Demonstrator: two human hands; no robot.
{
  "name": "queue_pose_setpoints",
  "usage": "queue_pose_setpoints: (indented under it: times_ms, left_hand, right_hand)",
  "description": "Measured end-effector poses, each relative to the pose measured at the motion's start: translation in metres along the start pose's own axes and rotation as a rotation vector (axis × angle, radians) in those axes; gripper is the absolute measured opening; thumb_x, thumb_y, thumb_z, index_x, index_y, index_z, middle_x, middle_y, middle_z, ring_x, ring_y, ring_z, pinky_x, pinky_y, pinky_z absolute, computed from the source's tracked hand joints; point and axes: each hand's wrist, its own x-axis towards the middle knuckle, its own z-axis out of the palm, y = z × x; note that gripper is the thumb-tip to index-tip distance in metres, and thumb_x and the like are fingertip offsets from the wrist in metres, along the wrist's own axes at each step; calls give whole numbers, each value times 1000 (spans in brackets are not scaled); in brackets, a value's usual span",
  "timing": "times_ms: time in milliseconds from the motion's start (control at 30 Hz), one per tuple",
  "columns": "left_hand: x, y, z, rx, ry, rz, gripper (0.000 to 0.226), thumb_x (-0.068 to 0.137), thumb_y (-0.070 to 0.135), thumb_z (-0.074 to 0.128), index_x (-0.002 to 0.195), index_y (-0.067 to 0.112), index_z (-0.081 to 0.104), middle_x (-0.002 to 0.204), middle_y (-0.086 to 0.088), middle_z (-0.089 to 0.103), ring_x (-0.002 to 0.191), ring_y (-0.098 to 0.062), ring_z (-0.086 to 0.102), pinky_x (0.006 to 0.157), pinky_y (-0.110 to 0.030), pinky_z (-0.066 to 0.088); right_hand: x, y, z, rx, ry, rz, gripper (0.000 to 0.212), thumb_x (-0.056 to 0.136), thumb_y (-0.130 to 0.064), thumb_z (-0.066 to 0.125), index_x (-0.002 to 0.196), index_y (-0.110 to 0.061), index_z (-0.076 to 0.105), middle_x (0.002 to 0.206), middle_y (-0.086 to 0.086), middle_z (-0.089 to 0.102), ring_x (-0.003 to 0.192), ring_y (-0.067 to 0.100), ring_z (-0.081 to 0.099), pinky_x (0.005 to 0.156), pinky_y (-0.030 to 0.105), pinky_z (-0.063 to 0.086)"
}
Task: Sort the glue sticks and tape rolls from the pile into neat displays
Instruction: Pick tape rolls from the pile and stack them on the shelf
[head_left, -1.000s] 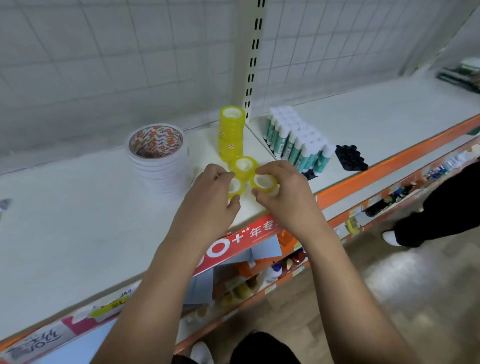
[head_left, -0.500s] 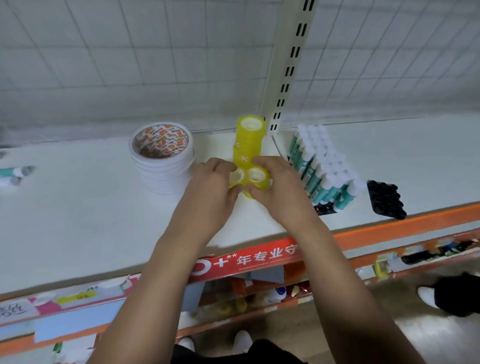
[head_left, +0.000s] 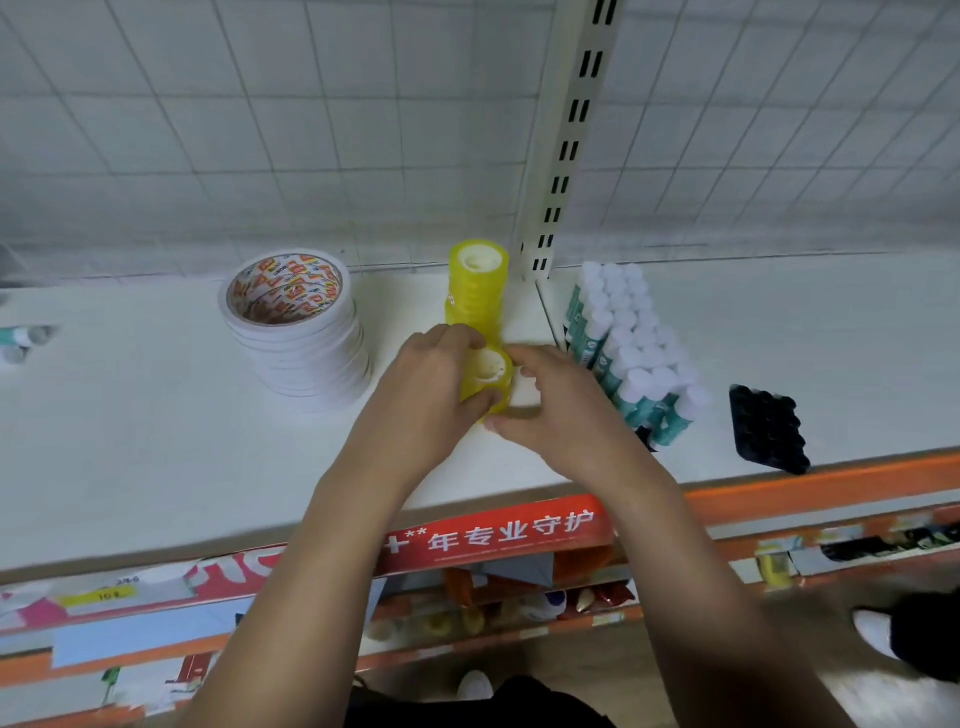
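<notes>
On a white shop shelf (head_left: 156, 441), a person sorts stationery. At far left, two or so stray glue sticks (head_left: 21, 340) lie on their sides, blurred. Next stands a stack of wide white tape rolls (head_left: 296, 332), its core printed in red and orange.

At centre, the left hand (head_left: 431, 384) curls its fingers over the back of a short stack of small yellow tape rolls (head_left: 488, 374), with the thumb pressed to the front. These rolls are likely light and stiff, but glossy enough to slide off one another. They are best gripped round the outer wall from both sides, as here. They are translucent yellow with pale hollow cores. How many are in the stack, and whether it rests on the shelf, cannot be told.

Just behind it rises a taller yellow column (head_left: 477, 283) of the same rolls. The right hand (head_left: 550, 410) cups the stack's right side, fingers curled against it and thumb low at the front.

Further right, upright glue sticks (head_left: 634, 353) with white caps and teal bodies stand packed in a block. A black tray (head_left: 769, 431) lies near the shelf's orange edge.
</notes>
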Motion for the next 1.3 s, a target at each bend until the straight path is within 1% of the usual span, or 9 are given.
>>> queue_pose_setpoints:
  times_ms: [200, 400, 633, 800, 933, 1000, 1133, 1233, 1300]
  left_hand:
    - [-1, -9, -10, 17, -88, -41, 75, 73, 20, 82, 139, 14, 46, 128, -8, 55, 113, -26, 53, 93, -34, 44]
    - [0, -11, -5, 42, -126, -102, 37, 76, 31, 80, 103, 10, 65, 97, -10, 65, 85, -27, 59, 74, -39, 47]
    - [0, -10, -3, 33, -88, -113, 29, 74, 32, 81, 92, 14, 67, 84, -7, 67, 74, -25, 56, 62, -33, 41]
    - [-3, -12, -5, -77, -120, -116, 23, 81, 28, 75, 99, 15, 71, 88, -4, 69, 77, -22, 59, 68, -32, 46]
    - [2, -11, -3, 9, -87, -122, 19, 90, 27, 64, 94, 10, 71, 86, -13, 67, 72, -25, 49, 64, -32, 38]
    - [4, -9, -3, 23, -77, -134, 19, 90, 26, 64, 91, 7, 70, 83, -15, 66, 71, -26, 48, 64, -34, 38]
    - [4, -11, -3, -4, -58, -151, 16, 86, 26, 68, 87, 11, 73, 78, -10, 66, 70, -24, 50, 63, -34, 41]
    - [3, -12, -2, -73, -35, -180, 12, 83, 26, 72, 88, 15, 74, 79, -3, 68, 69, -20, 53, 61, -28, 36]
    - [1, -12, -1, -94, -24, -202, 14, 81, 25, 74, 90, 14, 72, 80, -2, 68, 72, -21, 56, 62, -26, 35]
  right_hand:
    - [6, -2, -3, -37, -19, -5, 56, 72, -34, 81, 124, -30, 59, 114, -6, 56, 107, 9, 50, 84, 25, 38]
    - [10, -6, -5, -83, -29, -9, 48, 73, -36, 81, 116, -26, 64, 105, -3, 59, 96, 11, 54, 70, 20, 39]
    - [5, -13, -6, -35, -15, 25, 44, 72, -28, 84, 112, -21, 68, 102, -4, 69, 88, 9, 61, 75, 24, 49]
    - [5, -15, -6, 20, 4, 62, 37, 73, -19, 83, 107, -19, 69, 93, -7, 69, 83, 9, 63, 79, 33, 54]
    - [9, -15, 0, 35, 50, 60, 30, 70, -23, 84, 99, -22, 73, 75, -17, 64, 71, -3, 58, 70, 26, 49]
    - [9, -14, 2, 98, 78, 47, 26, 69, -23, 84, 93, -22, 73, 65, -23, 62, 70, -13, 55, 63, 16, 44]
    - [6, -14, 6, 145, 111, 0, 25, 69, -26, 82, 92, -21, 72, 71, -45, 56, 72, -21, 53, 62, 4, 40]
    - [5, -13, 7, 136, 125, 3, 23, 71, -24, 82, 91, -20, 72, 63, -29, 59, 71, -17, 54, 60, 7, 41]
    - [4, -14, 7, 92, 115, 18, 28, 72, -24, 82, 97, -20, 71, 73, -19, 61, 73, -7, 57, 65, 17, 48]
